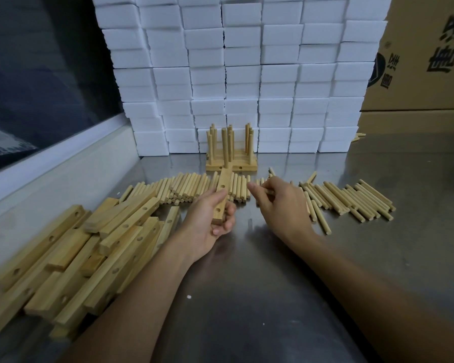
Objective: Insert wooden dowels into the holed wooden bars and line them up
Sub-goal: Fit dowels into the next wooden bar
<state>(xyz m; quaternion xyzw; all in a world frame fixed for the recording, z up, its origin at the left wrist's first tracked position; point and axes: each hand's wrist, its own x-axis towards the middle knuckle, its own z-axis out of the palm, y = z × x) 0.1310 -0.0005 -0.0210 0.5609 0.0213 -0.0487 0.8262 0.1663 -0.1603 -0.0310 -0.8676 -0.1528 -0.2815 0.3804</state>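
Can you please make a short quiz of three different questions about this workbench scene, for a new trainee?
1. True or false: the left hand grips a holed wooden bar.
2. Where do the finished bars with upright dowels stand? A) beside the pile of empty bars B) against the white foam blocks C) on the cardboard box
3. Fill in: the right hand pinches a loose ____.

Key: 1 true; 2 B; 3 dowel.

Left hand (pixel 207 218) grips holed bar (pixel 222 196) — right hand (pixel 281 203) pinches dowel (pixel 269 191) just beside it.
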